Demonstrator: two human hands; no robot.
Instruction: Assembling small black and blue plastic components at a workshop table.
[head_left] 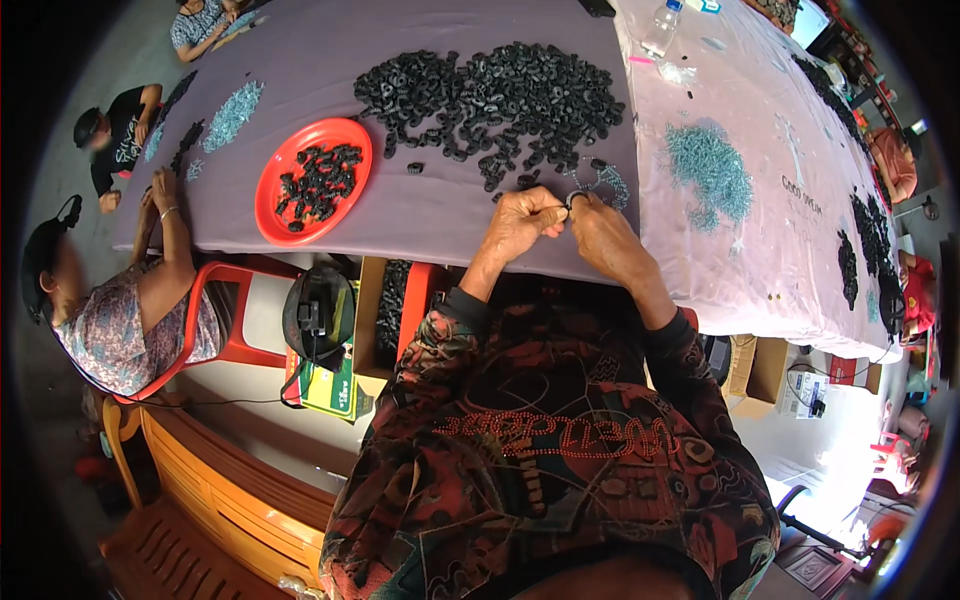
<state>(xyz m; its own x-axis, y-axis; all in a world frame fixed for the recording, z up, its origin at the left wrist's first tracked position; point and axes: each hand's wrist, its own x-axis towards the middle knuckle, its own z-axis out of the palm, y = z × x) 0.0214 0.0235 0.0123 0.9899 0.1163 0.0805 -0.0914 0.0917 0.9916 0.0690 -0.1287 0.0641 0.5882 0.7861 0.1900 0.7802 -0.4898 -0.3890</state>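
Note:
At the near edge of the purple-covered table, my left hand [518, 225] and my right hand [606, 240] meet with fingers pinched. A small black part [573, 199] shows between their fingertips, partly hidden by them. Just beyond my right hand lies a loose scatter of small silvery-blue pieces [605, 176], like screws or pins. A large heap of black plastic parts [510, 95] spreads farther back, with a few strays close to my left hand. Left of my hands, a red plastic plate [266, 222] carries more of the black parts.
Another silvery-blue heap [708, 170] lies on the pale pink cloth [790, 260] at right, near a clear bottle [660, 30]. A co-worker sits on a red chair [235, 300] at left. Below the table edge stand a cardboard box [372, 310] and a wooden bench [220, 460].

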